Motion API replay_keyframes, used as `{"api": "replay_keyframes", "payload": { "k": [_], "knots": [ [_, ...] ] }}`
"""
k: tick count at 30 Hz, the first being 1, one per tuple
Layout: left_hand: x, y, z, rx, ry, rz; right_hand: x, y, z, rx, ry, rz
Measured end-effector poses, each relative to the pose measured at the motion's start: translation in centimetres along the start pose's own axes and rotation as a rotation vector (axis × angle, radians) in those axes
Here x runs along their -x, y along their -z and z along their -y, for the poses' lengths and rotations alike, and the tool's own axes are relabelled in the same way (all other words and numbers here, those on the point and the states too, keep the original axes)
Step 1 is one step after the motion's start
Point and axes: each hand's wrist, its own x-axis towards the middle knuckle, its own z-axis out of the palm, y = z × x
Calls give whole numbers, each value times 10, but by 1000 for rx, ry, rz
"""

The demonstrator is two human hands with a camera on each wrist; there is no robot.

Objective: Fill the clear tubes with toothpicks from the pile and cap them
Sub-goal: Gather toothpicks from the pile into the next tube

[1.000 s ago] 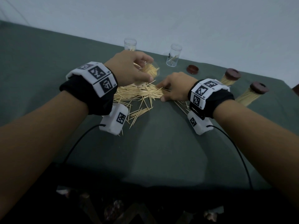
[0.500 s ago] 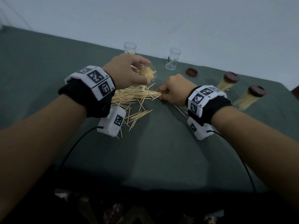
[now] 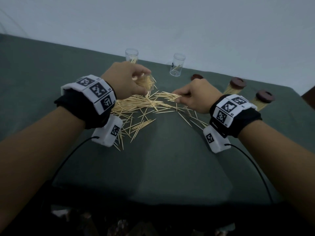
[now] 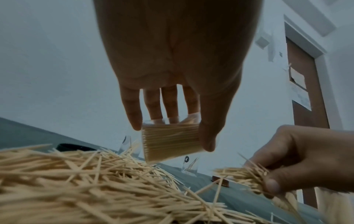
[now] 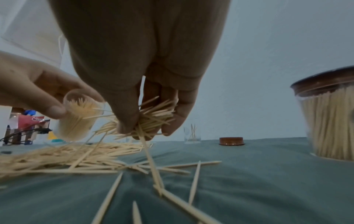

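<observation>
Two brown-capped clear tubes (image 3: 233,86) stand full. My left hand (image 3: 126,80) grips a nearly full clear plastic tube (image 4: 170,144); my right hand (image 3: 196,96) pinches pale wooden toothpicks (image 5: 153,118) above the pile (image 3: 139,106). Two tubes (image 3: 177,67) remain nearly empty.

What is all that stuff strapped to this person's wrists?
Both forearms are bare, no sleeves or gloves. Each wrist has a black fabric wristband carrying white blocks printed with black square code markings. Under each wrist hangs a white box, also marked, with a thin black cable running back. The right wrist's box matches.
</observation>
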Motion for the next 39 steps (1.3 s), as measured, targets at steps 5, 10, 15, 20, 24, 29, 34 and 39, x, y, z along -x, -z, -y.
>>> {"api": "replay_keyframes", "payload": {
  "k": [5,10,15,20,24,29,34,39],
  "knots": [
    [0,-2,1,-80,16,6,8,10,-2,-27,14,-48],
    [3,-8,-4,-117,10,39,7,14,7,-47,35,-69],
    [5,-12,-13,-100,-36,55,5,8,19,-32,79,-41],
    [5,-14,-16,-20,-43,62,4,1,25,16,131,-71],
    [5,-16,-18,8,-28,47,4,-2,27,59,141,-67],
    [6,-13,-17,14,-12,58,4,0,29,32,93,-46],
    [8,-17,-21,24,-20,51,6,-1,36,-38,135,-208],
    [9,-21,-25,73,-22,62,0,-7,39,72,175,-244]
  ]
}}
